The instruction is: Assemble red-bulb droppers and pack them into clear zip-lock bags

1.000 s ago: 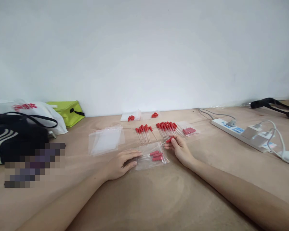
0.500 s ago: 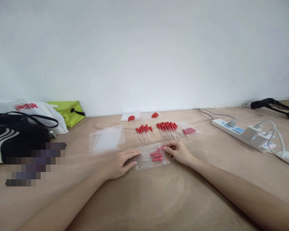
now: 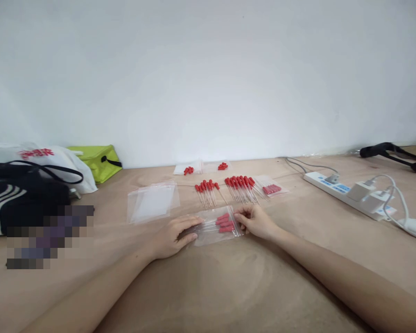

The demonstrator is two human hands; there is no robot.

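Note:
A clear zip-lock bag (image 3: 208, 238) lies flat on the table in front of me. Inside are several glass droppers with red rubber bulbs (image 3: 225, 223), their bulbs toward the zip at the right end. My left hand (image 3: 175, 236) has the bag's left end between fingers and thumb. At the right end, my right hand (image 3: 254, 221) pinches the bag's edge by the zip. Just beyond lie two groups of loose droppers, a left group (image 3: 207, 187) and a larger right group (image 3: 241, 185). The stems inside the bag are partly hidden by my left fingers.
Flat plastic bags (image 3: 152, 203) are piled at the left. A bag with red bulbs (image 3: 272, 188) lies at the right, with small red pieces (image 3: 189, 170) on bags by the wall. A power strip (image 3: 346, 194) stands right; a black bag (image 3: 27, 199) and green bag (image 3: 102, 162) stand left.
The dropper bulb that was at my right fingertips by the bag's mouth now lies inside with the others. My right fingers have shifted slightly down along the zip edge; my left hand stays put.

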